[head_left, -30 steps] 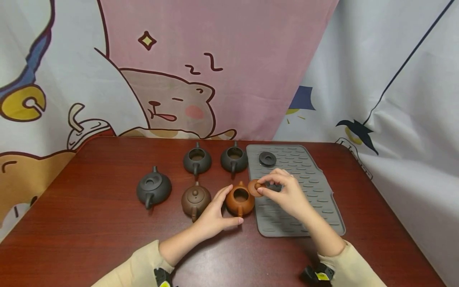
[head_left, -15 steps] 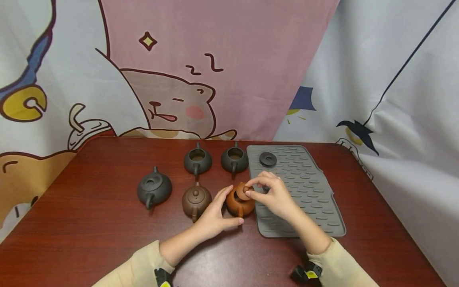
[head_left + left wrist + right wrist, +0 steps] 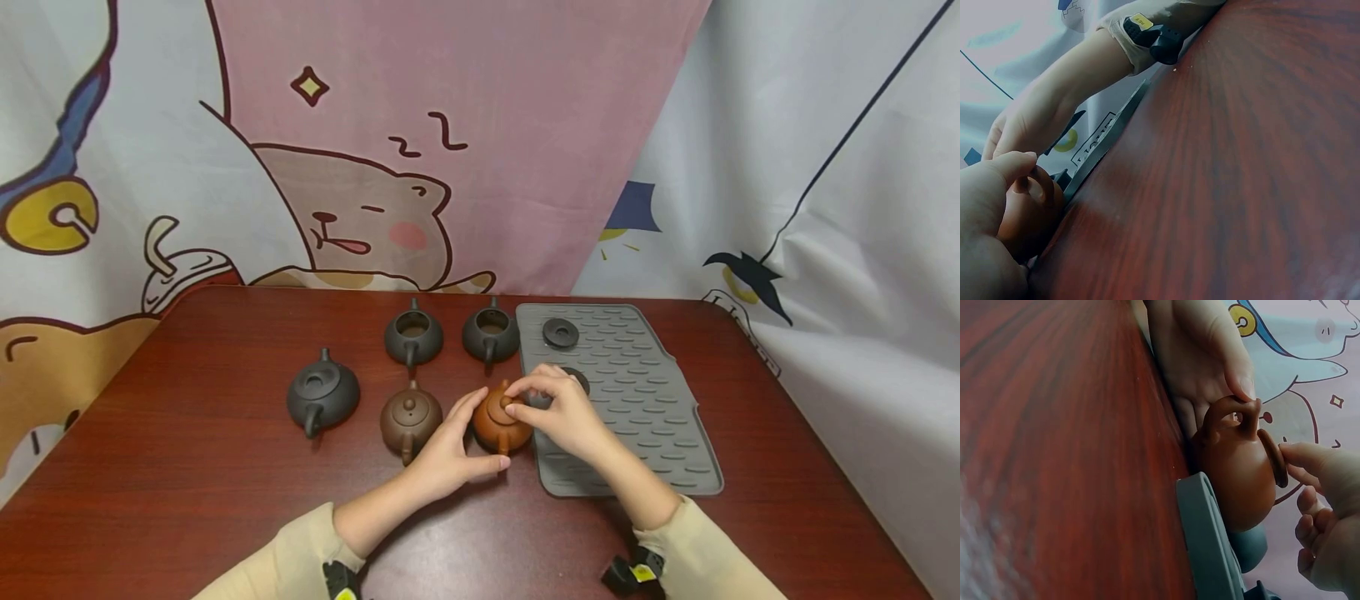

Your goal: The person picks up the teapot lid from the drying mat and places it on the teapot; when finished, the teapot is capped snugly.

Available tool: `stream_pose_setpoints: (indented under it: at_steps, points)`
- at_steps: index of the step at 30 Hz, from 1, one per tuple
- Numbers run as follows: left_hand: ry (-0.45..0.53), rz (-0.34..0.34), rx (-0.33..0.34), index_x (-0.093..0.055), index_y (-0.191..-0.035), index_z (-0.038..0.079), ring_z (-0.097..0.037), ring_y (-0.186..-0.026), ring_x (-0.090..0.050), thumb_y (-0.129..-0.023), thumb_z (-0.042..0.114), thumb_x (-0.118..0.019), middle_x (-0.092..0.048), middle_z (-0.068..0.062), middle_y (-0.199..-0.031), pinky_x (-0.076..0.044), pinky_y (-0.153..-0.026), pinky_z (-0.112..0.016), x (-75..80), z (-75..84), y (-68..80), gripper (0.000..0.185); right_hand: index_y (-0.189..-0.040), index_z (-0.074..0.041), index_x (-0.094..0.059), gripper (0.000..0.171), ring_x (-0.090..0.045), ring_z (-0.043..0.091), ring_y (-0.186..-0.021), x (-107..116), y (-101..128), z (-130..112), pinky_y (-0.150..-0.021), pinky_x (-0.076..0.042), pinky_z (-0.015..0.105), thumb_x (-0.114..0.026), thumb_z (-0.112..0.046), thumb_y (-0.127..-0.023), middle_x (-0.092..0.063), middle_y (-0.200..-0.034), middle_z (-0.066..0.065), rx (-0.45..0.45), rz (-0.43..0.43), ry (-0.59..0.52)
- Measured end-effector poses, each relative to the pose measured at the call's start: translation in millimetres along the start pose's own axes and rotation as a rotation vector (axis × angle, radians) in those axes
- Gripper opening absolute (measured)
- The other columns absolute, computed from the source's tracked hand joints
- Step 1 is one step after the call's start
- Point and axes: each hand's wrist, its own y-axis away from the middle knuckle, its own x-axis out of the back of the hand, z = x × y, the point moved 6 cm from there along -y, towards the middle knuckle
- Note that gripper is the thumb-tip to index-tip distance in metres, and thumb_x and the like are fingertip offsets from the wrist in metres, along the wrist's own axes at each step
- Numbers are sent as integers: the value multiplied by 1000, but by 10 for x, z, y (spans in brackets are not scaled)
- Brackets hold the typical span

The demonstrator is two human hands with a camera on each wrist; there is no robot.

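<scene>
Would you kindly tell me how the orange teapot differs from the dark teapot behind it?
The orange teapot is reddish-orange; the dark teapot is near-black. The orange one has its lid on, pinched by the right hand, and the left hand holds its body; the dark one stands open and untouched. Both sit on the table with spouts toward the person.

Pots and lids on the table

Four dark teapots stand mid-table; a black lid lies at the grey mat's far edge.

Five clay teapots: three dark, one brown, one orange. Two loose dark lids, the second apparently partly hidden. One grey silicone mat.
</scene>
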Motion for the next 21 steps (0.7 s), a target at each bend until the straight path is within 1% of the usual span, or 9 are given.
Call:
stream_pose_setpoints:
  at_steps: [4,7,13,16,18,21]
  points:
    - [1,-1,4,-28,-149,2,-25,-136,-30,-77,29,-81,-29,-11,-151,-26,-107,-48,0,2,0,93,-91,-17,-74,15,-48,24,-76,-14,-4,18,-67,-37,35,-80,-13,-78,-56,-77,-5,13,4,5]
    - [-1,-3,10,-28,-149,3,-25,-136,-30,-77,28,-81,-29,-11,-151,-26,-107,-48,1,4,-1,93,-91,-17,-74,15,-48,24,-75,-23,-3,39,-65,-36,34,-80,-13,-78,-55,-76,-4,13,6,6]
    - [3,5,-4,-28,-149,1,-25,-136,-29,-77,28,-80,-28,-12,-151,-26,-107,-48,11,-6,-7,92,-91,-16,-74,15,-48,23,-75,-17,0,48,-66,-37,38,-80,-14,-78,-56,-76,-2,15,13,6]
    - [11,23,-20,-29,-148,0,-25,-137,-29,-77,26,-80,-28,-14,-152,-25,-107,-49,28,19,-4,91,-92,-17,-74,16,-48,20,-76,18,2,51,-67,-36,38,-81,-16,-78,-57,-77,1,-3,24,14]
    - [15,35,-29,-29,-148,1,-24,-137,-28,-77,25,-80,-27,-15,-152,-25,-107,-49,40,47,0,91,-94,-17,-74,17,-47,21,-77,59,2,57,-67,-36,38,-81,-18,-78,-57,-77,4,-20,34,13]
    - [18,40,-34,-29,-149,4,-21,-137,-27,-77,25,-80,-27,-13,-153,-25,-108,-47,56,109,12,91,-97,-13,-74,19,-47,23,-78,142,1,86,-65,-38,37,-80,-18,-80,-57,-79,8,-46,54,-3]
